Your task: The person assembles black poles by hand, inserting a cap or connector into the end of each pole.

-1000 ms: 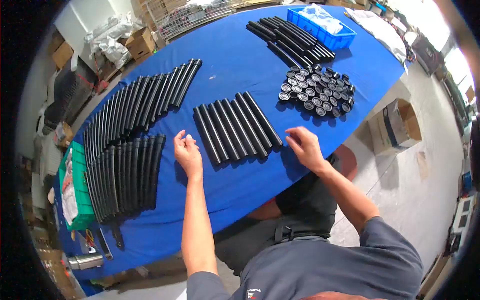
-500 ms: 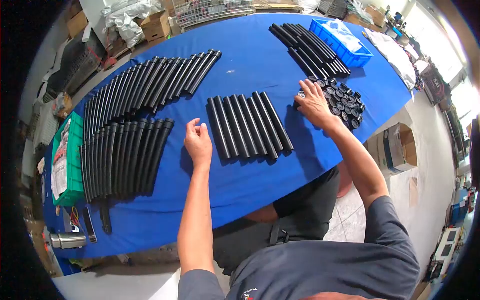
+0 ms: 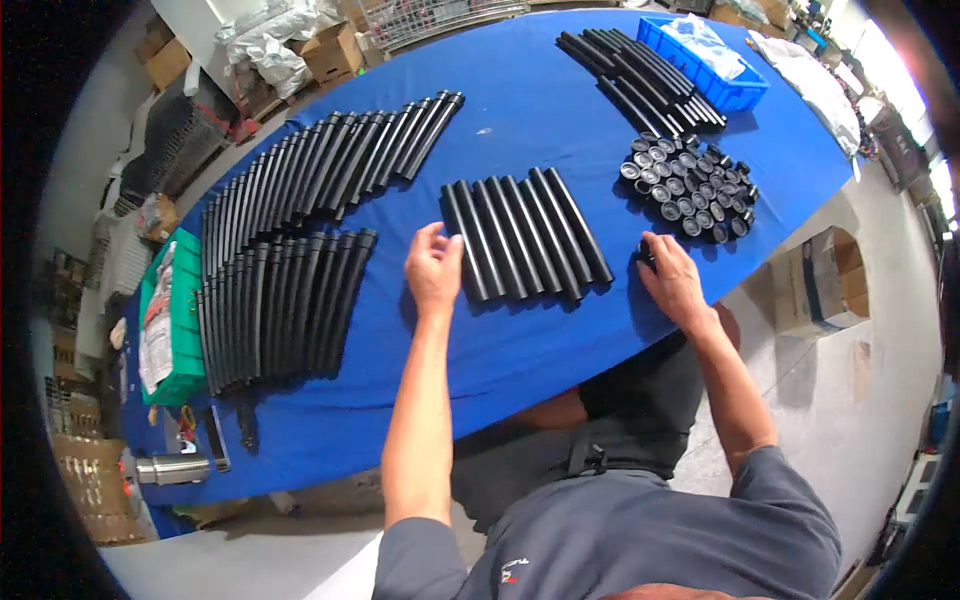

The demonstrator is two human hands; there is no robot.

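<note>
My right hand (image 3: 673,282) holds a small black cap (image 3: 646,256) between thumb and fingers, in front of the cap pile. The pile of round black caps (image 3: 690,185) lies on the blue tablecloth, most with their round faces up. A row of black tubes (image 3: 520,240) lies side by side between my hands. My left hand (image 3: 434,272) is beside the leftmost tube, its thumb close to it, fingers bent and apart with nothing in them.
Two rows of black tubes with collared ends (image 3: 330,165) fill the left side. Beyond the caps lie more thin tubes (image 3: 640,80) and a blue crate (image 3: 735,92) with plastic inside. A green crate (image 3: 188,330), a metal cup (image 3: 172,469) and a phone (image 3: 216,438) sit at the left edge.
My right hand has pulled back from the cap pile toward me, now with a cap in it. My left hand has come up nearer the leftmost tube. The whole view has shifted a little.
</note>
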